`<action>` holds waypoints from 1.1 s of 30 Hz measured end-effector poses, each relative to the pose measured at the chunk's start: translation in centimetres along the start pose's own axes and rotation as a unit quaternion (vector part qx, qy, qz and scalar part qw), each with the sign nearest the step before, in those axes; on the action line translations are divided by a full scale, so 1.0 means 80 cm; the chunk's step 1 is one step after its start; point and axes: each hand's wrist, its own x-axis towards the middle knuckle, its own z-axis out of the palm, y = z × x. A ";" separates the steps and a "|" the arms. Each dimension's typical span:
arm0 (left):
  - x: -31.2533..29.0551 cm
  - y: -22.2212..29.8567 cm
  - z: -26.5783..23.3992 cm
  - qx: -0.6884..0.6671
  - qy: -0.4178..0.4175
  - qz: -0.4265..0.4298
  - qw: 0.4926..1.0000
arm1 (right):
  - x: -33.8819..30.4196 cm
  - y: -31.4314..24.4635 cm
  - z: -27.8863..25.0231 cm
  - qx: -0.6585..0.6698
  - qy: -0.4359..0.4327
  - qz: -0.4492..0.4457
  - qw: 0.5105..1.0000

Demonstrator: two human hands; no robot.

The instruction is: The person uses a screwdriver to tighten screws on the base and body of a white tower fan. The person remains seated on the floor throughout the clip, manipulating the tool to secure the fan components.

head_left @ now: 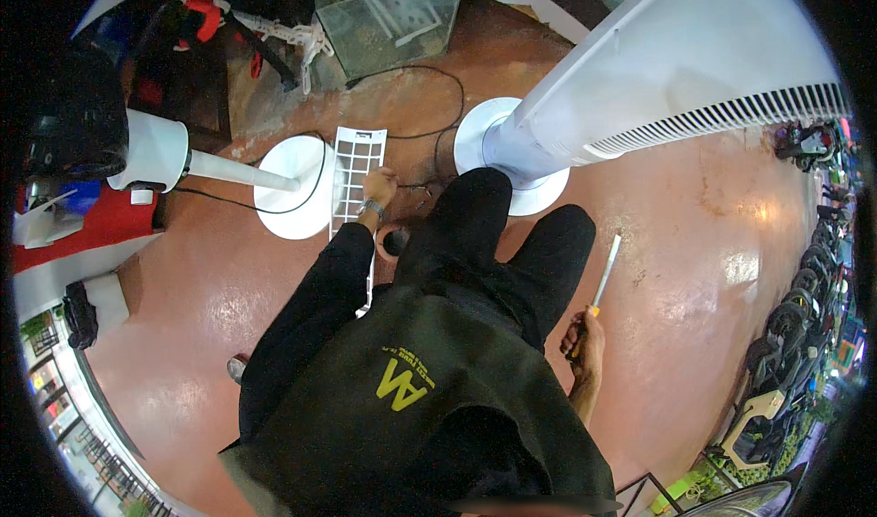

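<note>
My left hand [380, 188] is closed at the right edge of a long white plastic grille [358, 156] with square openings. The grille runs down past my left forearm, which hides part of it. Out to my right, my right hand [582, 342] is closed around the yellow and dark handle of a screwdriver [605, 275]. Its long pale shaft points forward over the floor. A tall white tower fan [639, 79] on a round white base [493, 120] stands ahead of my knees, with a slatted vent along one side.
Left of the grille, a white stand fan [242, 172] rises from a round white base [288, 208]. A black cord [461, 92] crosses the reddish floor [219, 289]. A glass tank [388, 24] and red tools [206, 15] lie at the back. A hollow round piece [394, 241] sits near my left knee.
</note>
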 end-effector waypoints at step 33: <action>-0.094 0.415 -0.070 -0.669 -0.280 -0.117 0.678 | 0.007 -0.022 0.095 -0.219 -0.077 -0.153 0.961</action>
